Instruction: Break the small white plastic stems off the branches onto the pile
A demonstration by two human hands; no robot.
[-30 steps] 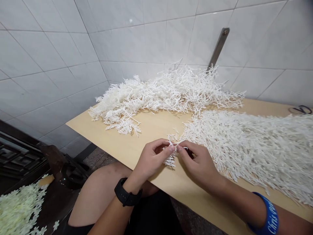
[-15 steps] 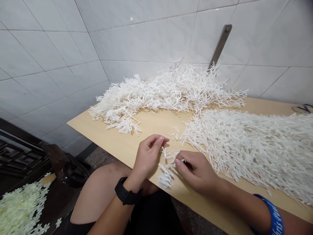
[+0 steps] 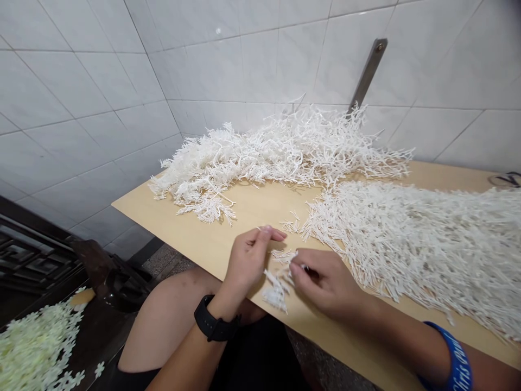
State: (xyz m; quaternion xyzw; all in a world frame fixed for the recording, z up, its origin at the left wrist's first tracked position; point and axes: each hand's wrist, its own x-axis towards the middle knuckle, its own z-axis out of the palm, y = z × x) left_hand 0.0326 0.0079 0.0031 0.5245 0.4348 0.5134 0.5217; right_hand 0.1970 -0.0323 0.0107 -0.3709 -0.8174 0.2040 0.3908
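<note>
My left hand (image 3: 247, 260) hovers over the front edge of the wooden tabletop (image 3: 195, 233), fingers curled, thumb and forefinger pressed together with nothing clearly between them. My right hand (image 3: 321, 282) pinches the stem of a small white plastic sprig (image 3: 277, 288) that lies on the wood between both hands. Right of it spreads a big heap of white sprigs (image 3: 419, 244). A second pile of tangled white branches (image 3: 277, 152) lies along the wall.
A tiled wall stands behind the table, with a metal bar (image 3: 368, 70) leaning on it. Scissors (image 3: 507, 178) lie at the far right. Pale green plastic flowers (image 3: 36, 353) are heaped low on the left, beside dark furniture (image 3: 36, 255).
The hands have parted: a second ago both pinched the sprig together. The right hand drew it down and toward me; the left hand let go.
</note>
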